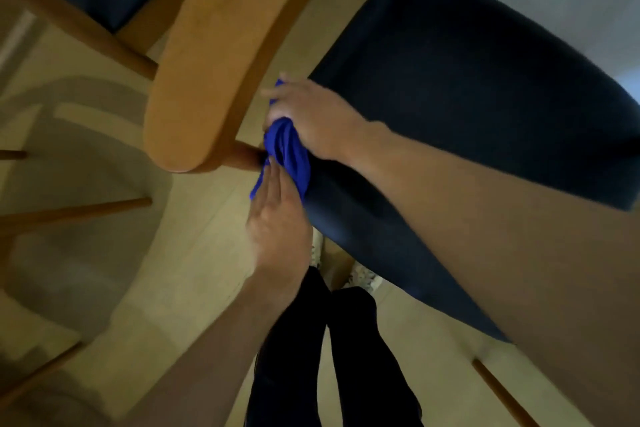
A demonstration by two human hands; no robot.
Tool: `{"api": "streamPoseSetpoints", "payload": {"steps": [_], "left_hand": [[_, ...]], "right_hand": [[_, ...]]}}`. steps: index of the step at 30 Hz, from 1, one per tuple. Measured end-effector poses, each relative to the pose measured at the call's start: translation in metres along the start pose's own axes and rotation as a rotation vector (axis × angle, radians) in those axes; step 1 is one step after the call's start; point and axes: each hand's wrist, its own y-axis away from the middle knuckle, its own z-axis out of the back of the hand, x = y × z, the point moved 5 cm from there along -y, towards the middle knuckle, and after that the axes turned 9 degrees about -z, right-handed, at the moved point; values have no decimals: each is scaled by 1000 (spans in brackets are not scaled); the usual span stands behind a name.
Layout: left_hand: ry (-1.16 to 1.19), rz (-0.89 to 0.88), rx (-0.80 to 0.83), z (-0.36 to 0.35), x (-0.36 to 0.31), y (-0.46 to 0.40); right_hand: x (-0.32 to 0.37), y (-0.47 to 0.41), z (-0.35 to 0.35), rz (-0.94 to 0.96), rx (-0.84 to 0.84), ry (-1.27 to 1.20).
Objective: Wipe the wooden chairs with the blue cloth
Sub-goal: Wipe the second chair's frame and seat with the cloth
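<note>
cloth (286,149) between backrest (221,55) and seat (467,97)

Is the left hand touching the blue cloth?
Touching. In the head view the left hand's straight fingers lie flat against the blue cloth, which the right hand grips from above.

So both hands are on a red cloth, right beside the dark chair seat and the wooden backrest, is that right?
Not quite: the cloth is blue, not red, as the head view shows. Both hands, right and left, are on it, beside the dark chair seat and the wooden backrest.
</note>
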Motion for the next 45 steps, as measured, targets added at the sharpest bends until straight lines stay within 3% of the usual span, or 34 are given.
{"api": "streamPoseSetpoints", "payload": {"steps": [5, 10, 12, 15, 19, 23, 26, 29, 31, 34, 37, 41, 45], "left_hand": [[28, 3, 64, -14, -29, 47], [158, -139, 163, -20, -63, 92], [216, -92, 125, -10, -62, 86], [270, 74, 4, 12, -36, 58], [73, 89, -141, 7, 10, 21], [37, 62, -102, -17, 2, 24], [49, -49, -23, -16, -17, 47], [126, -249, 88, -21, -34, 78], [189, -286, 113, -21, -40, 90], [242, -166, 60, -7, -30, 84], [223, -54, -31, 14, 9, 58], [152, 33, -34, 0, 43, 36], [187, 70, 39, -25, 7, 60]], "right_hand": [[-21, 61, -28, 51, 2, -212], [-61, 133, -27, 99, 131, -92], [-59, 125, -18, 88, 167, -85], [-42, 80, -1, 74, 40, -193], [-10, 20, -9, -22, -55, -280], [-7, 41, -30, -8, -96, -227], [-32, 96, -24, 132, -167, -32], [-50, 145, -25, 247, 13, 220], [-51, 155, -25, 226, 130, 243], [-38, 131, -17, 117, 164, 12], [-12, 83, -10, 31, -15, -134], [12, 42, -26, -29, 26, -160], [-7, 89, -37, 9, -90, -137]]}}
